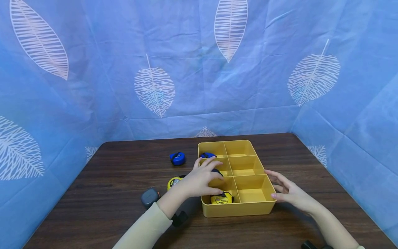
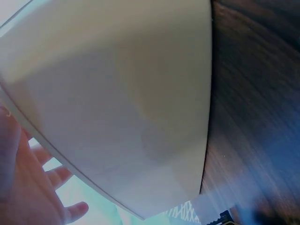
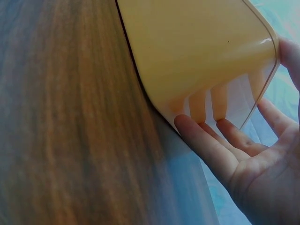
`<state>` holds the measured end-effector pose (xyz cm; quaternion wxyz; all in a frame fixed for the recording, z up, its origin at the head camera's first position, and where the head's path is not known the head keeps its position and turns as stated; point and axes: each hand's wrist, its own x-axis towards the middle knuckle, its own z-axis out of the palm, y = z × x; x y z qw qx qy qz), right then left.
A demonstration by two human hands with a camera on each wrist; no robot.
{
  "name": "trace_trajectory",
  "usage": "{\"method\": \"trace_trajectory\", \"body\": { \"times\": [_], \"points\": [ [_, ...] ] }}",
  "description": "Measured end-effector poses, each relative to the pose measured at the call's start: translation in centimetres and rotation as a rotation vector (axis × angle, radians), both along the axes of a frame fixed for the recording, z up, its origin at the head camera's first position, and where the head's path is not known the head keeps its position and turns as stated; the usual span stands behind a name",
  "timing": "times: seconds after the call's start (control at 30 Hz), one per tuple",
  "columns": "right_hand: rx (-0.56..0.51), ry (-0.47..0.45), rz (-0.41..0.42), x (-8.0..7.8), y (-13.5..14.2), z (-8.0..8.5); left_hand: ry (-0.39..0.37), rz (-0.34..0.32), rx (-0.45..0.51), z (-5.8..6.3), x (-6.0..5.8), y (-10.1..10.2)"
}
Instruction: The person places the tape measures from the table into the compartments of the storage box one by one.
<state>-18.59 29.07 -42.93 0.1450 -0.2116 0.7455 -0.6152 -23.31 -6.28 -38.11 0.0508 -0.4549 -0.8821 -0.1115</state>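
Observation:
A yellow divided box [image 1: 239, 209] lies on the table, with two columns of compartments. Over its left column hovers my left hand [image 1: 200, 180], fingers spread and bent slightly, holding nothing that shows. Below its thumb, a yellow tape measure [image 1: 222, 198] sits in the front left compartment. A dark item [image 1: 216, 171], partly hidden by the fingers, is in the middle left one. In the back left compartment lies a blue tape measure [image 1: 207, 155]. My right hand [image 1: 290, 193] rests its fingertips against the box's right wall, which the right wrist view [image 3: 211, 56] shows close up.
Left of the box, a blue tape measure [image 1: 178, 158], a yellow tape measure [image 1: 173, 182] partly behind the left forearm, and a dark grey rounded case [image 1: 150, 197] lie on the dark wooden table [image 1: 124, 173]. A blue leaf-patterned cloth [image 1: 186, 86] hangs around the table.

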Motion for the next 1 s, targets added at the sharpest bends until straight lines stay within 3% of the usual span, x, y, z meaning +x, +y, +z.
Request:
{"method": "trace_trajectory", "body": {
  "times": [0.2, 0.4, 0.73, 1.0],
  "points": [
    [0.004, 0.012, -0.002, 0.1, -0.1, 0.2, 0.01, 0.055, 0.056, 0.4, 0.2, -0.1],
    [-0.006, -0.001, 0.004, 0.1, -0.1, 0.2, 0.016, 0.06, 0.07, 0.4, 0.4, -0.3],
    [-0.025, 0.002, 0.018, 0.2, -0.2, 0.3, 0.078, 0.064, 0.011, 0.9, 0.8, -0.8],
    [-0.033, 0.0, 0.02, 0.2, -0.2, 0.2, 0.105, 0.103, -0.01, 0.9, 0.9, -1.3]
  ]
}}
